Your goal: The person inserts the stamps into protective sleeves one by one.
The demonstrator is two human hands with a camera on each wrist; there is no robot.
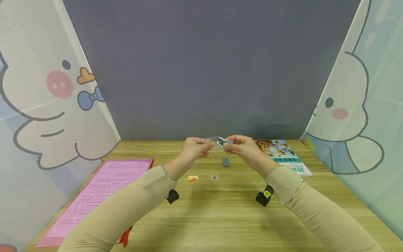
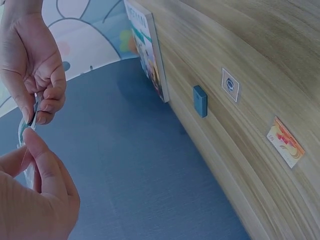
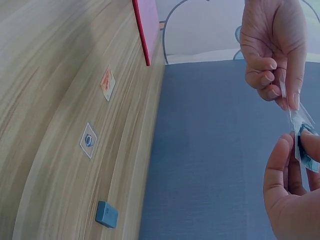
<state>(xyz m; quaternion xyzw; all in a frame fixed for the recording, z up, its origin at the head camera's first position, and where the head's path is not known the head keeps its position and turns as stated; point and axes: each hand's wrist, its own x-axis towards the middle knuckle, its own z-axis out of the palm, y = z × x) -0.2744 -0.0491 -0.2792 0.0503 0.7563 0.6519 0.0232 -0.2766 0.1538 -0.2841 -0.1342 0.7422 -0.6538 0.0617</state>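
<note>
Above the table, near its far edge, both hands meet. My left hand (image 1: 197, 146) pinches a clear plastic sleeve (image 3: 294, 111) between thumb and fingers. A blue-green stamp (image 1: 223, 142) with a toothed edge is pinched by my right hand (image 1: 240, 145), right against the sleeve. Whether the stamp is partly inside the sleeve I cannot tell. Below the hands, an orange-and-white stamp (image 1: 193, 178) and a pale stamp with a dark round motif (image 1: 214, 177) lie flat on the wood.
A small blue block (image 1: 225, 162) lies beyond the two stamps. At the left is a pink printed sheet (image 1: 110, 189) with a red edge, a red cord (image 1: 125, 238) near it. A colourful book (image 1: 283, 155) lies at the right back, before the grey panel (image 1: 207, 70).
</note>
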